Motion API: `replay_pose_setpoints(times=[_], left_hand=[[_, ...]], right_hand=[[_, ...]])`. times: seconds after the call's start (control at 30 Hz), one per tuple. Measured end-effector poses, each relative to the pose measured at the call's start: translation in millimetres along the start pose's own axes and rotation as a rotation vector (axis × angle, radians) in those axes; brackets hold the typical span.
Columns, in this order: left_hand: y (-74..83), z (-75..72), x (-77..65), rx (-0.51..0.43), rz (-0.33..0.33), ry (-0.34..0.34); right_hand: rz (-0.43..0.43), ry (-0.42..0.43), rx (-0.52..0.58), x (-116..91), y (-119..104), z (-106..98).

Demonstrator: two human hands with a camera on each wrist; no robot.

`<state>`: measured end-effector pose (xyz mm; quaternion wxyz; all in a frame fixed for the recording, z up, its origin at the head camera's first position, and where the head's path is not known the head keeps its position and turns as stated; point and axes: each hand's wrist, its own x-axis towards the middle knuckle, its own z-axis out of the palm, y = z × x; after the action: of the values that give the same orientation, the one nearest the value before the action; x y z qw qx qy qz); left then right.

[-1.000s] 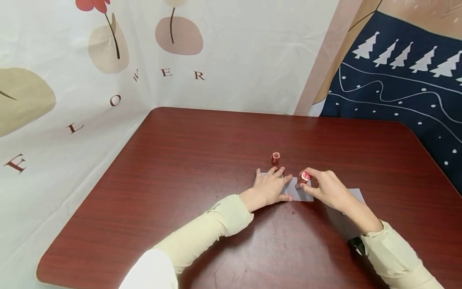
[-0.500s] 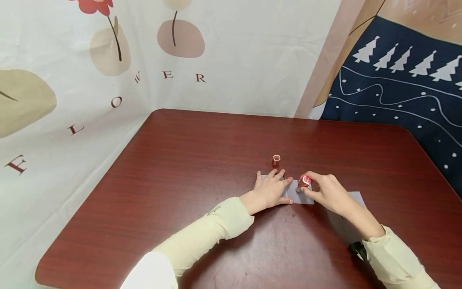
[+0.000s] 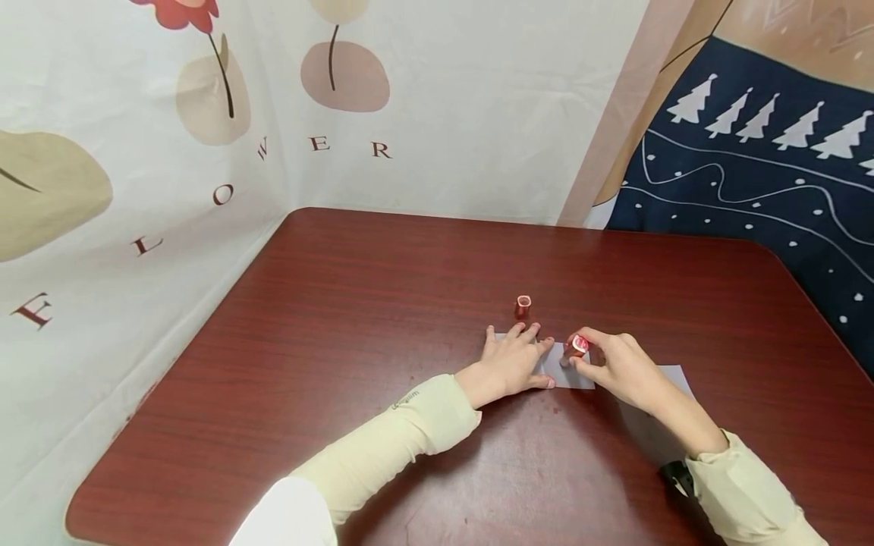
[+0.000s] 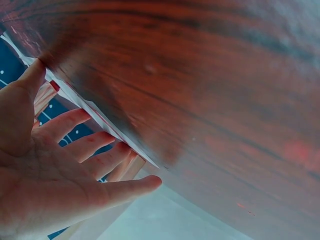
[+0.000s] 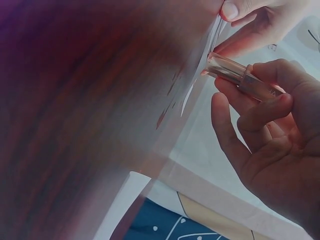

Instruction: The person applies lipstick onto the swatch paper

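My left hand lies spread on a small white sheet of paper, its fingertips and thumb reaching across it. Between thumb and fingers, my right hand pinches a copper-coloured lipstick with a red label on its base. It is held tilted, tip down at the paper's right part. In the right wrist view the lipstick shows its shiny inner tube, with the tip right at the paper's surface. The left wrist view has the left palm with fingertips along the paper's edge.
An open copper-coloured cap stands upright just beyond the left fingertips. Another white sheet lies partly behind the right forearm. The reddish-brown table meets printed cloth hangings at its back and left edges.
The head view has tilted slightly, so everything sits a little lower in it. The lipstick has shifted only slightly on the paper; the left hand stays in place.
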<state>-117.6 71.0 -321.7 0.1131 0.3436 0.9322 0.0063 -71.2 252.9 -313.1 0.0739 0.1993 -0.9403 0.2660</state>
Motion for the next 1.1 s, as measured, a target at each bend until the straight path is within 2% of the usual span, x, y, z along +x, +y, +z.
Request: replay_pose_setpoints(times=[1.1], left_hand=[[-0.4, 1.3, -0.2, -0.015, -0.003, -0.002]], right_hand=[[-0.024, 0.010, 0.013, -0.3, -0.8, 0.3]])
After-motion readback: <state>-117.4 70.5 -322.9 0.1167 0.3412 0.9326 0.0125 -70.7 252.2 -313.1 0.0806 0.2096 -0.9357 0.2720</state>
